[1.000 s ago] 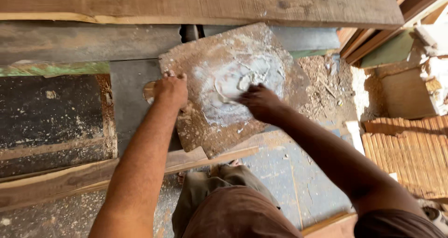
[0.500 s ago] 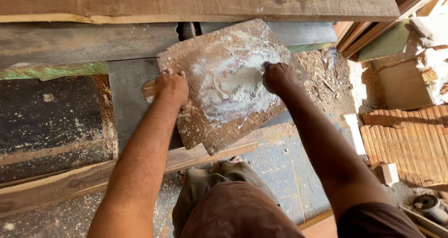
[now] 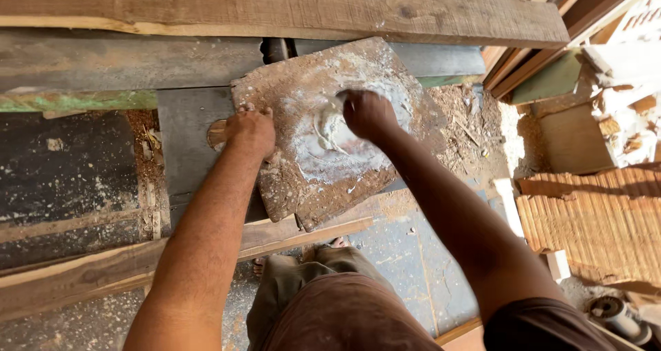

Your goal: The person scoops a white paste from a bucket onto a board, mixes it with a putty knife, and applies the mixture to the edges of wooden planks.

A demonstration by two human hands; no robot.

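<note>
Board (image 3: 303, 179), rough brown slab smeared with white paste (image 3: 329, 132), sits centre frame, tilted across a dark metal table (image 3: 189, 137). Left hand (image 3: 249, 129) presses flat on the board's left edge, fingers spread, apparently pinning it so it won't slide. Right hand (image 3: 367, 113) is fisted over the paste, probably around a small tool, hidden. Thick plank (image 3: 275, 7) spans the top; sawdust (image 3: 468, 117) lies right of the board.

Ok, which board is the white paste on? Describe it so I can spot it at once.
Find the long thick plank across the top. Just below its middle lies a rough brown square board, tilted. The left hand rests on its left edge and the right hand is at the white paste. It alone is smeared white.
</note>
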